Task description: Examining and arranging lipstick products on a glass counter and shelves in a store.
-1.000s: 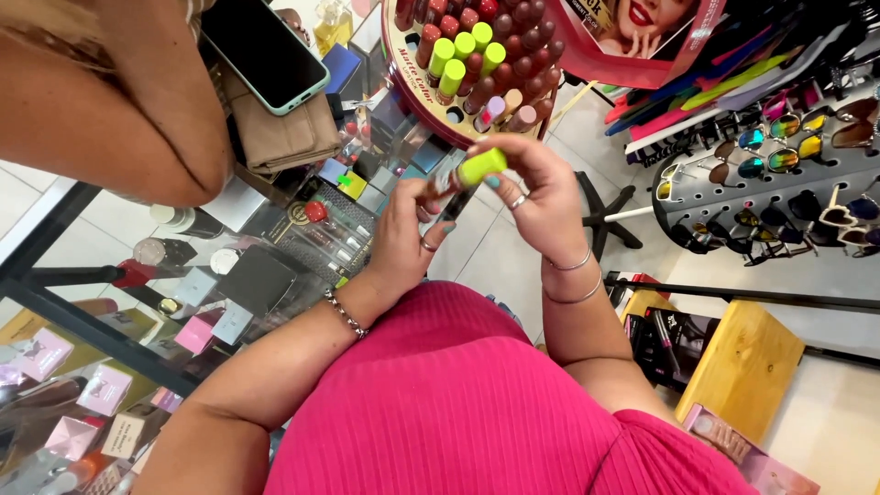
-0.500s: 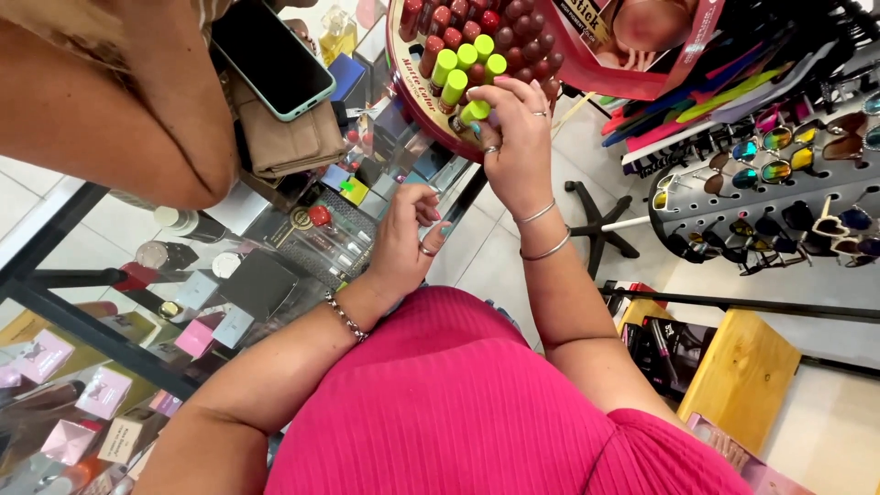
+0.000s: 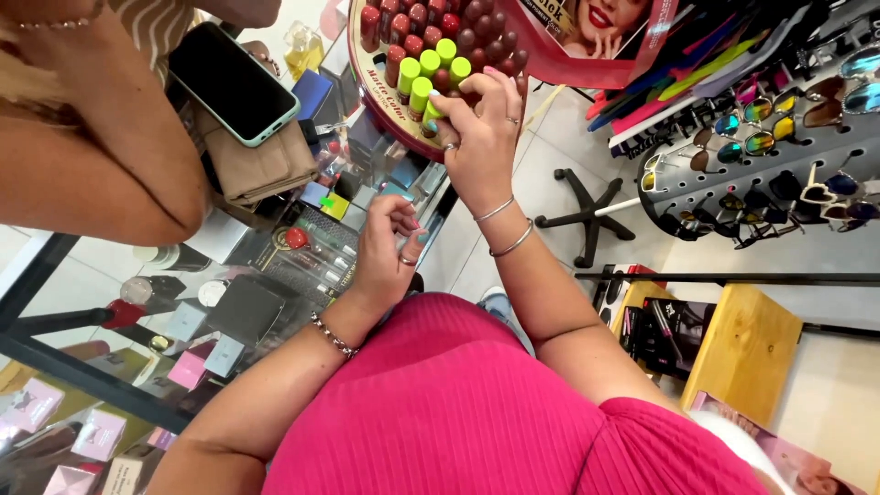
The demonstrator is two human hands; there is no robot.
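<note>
My right hand (image 3: 477, 137) is raised to a round display tray (image 3: 376, 96) packed with red, brown and lime-green lipstick tubes. Its fingers pinch one lime-green lipstick (image 3: 431, 115) at the tray's lower edge, beside several other green tubes (image 3: 426, 69). My left hand (image 3: 390, 252) hovers lower, over the glass counter (image 3: 55, 275), fingers loosely curled with nothing seen in them. Both wrists wear bracelets, and a pink top fills the lower view.
Another person's arm (image 3: 82, 156) leans on the counter at left, with a phone (image 3: 234, 82) lying on a tan wallet (image 3: 261, 165). Boxed items sit under the glass. A sunglasses rack (image 3: 761, 174) and a wooden box (image 3: 742, 353) stand at right.
My right hand carried the green lipstick up from in front of my left hand to the display tray. My left hand dropped slightly and opened away from the tube.
</note>
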